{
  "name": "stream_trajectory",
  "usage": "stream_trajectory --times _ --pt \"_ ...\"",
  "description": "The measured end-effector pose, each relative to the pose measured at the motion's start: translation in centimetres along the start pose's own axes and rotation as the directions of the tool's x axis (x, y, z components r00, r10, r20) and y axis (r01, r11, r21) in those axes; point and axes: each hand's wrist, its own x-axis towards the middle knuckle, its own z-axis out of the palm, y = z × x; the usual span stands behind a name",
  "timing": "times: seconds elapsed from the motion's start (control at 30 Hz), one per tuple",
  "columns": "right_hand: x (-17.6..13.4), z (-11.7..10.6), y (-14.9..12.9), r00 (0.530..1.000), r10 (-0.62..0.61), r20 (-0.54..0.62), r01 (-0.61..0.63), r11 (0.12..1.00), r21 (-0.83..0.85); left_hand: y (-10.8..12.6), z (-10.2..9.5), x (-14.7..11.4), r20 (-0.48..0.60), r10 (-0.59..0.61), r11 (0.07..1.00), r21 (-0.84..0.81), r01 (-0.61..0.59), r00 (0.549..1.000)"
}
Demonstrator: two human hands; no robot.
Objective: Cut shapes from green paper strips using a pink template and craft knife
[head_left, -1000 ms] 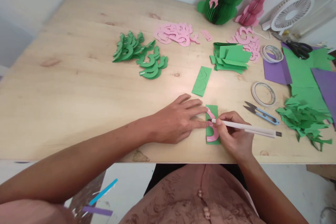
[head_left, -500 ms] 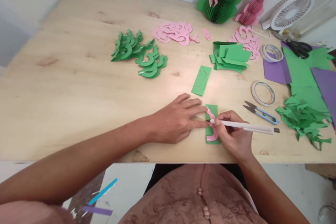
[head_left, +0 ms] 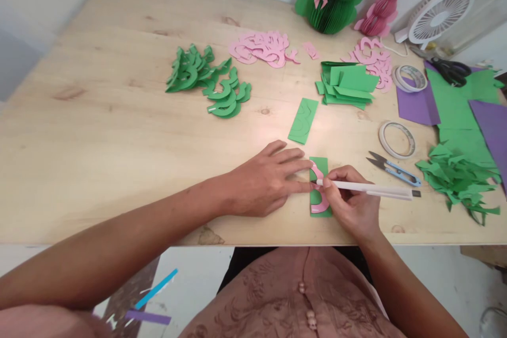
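My left hand [head_left: 267, 182] lies flat with fingers spread, its fingertips pressing on a curved pink paper template [head_left: 323, 202]. Under the template is a small green paper rectangle [head_left: 312, 160] near the table's front edge. In my right hand [head_left: 354, 203] is a white pen [head_left: 370, 188], its tip at the template's inner edge beside my left fingertip. Just beyond my hands lies another green paper piece [head_left: 303, 120] with wavy lines drawn on it.
Thread snips [head_left: 394, 169], a tape roll [head_left: 397, 140] and green scraps [head_left: 459, 182] lie to the right. Farther back are stacked green papers [head_left: 348, 84], green cutouts [head_left: 227, 96] and pink cutouts [head_left: 261, 48]. A white fan [head_left: 438, 18] and black-handled scissors [head_left: 451, 71] are at the back right.
The hands, pen, template and paper keep nearly the same places. The whole view has shifted only slightly.
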Motion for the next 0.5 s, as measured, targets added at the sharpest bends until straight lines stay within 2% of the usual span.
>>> stream_trajectory --times 0.5 --pt "-0.17 -0.02 0.16 0.999 0.050 0.002 -0.050 0.996 0.078 -0.01 0.08 -0.04 0.001 0.001 1.000 0.001 -0.001 1.000"
